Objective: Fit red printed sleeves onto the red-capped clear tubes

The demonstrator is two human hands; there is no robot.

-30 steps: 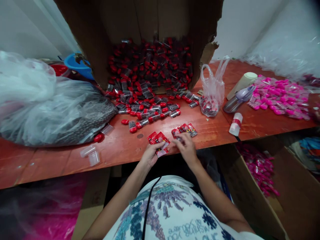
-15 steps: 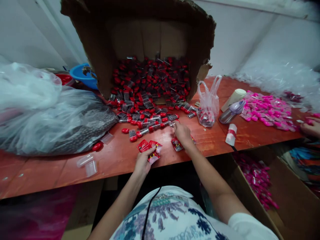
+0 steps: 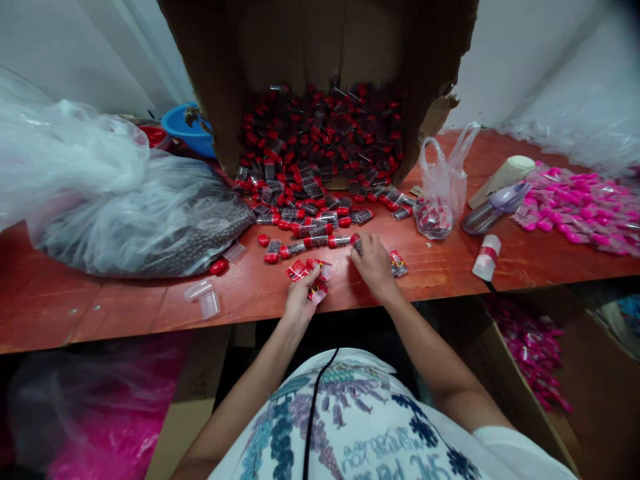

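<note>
My left hand [image 3: 299,299] is closed on several small red printed packets [image 3: 319,291], just above the table's front edge. My right hand [image 3: 376,268] is pinched on a small red-capped container [image 3: 356,244] with dark contents, at the end of a row of similar containers [image 3: 315,230]. Another red printed packet [image 3: 399,264] lies on the table to the right of that hand, partly hidden by it. Beyond both hands, many more red-capped containers [image 3: 325,147] spill out of a cardboard box [image 3: 320,40] lying on its side.
A clear bag of dark beads [image 3: 165,227] and loose clear containers [image 3: 210,305] are on the left, with a blue basin [image 3: 185,130] behind. To the right stand a small plastic bag [image 3: 440,193], a tumbler [image 3: 493,207], a white roll [image 3: 486,259] and pink items [image 3: 580,207].
The view has shifted, so the table sits higher and further right. My right hand has moved off the packet it covered and now grips a red-capped container. My left hand keeps its packets.
</note>
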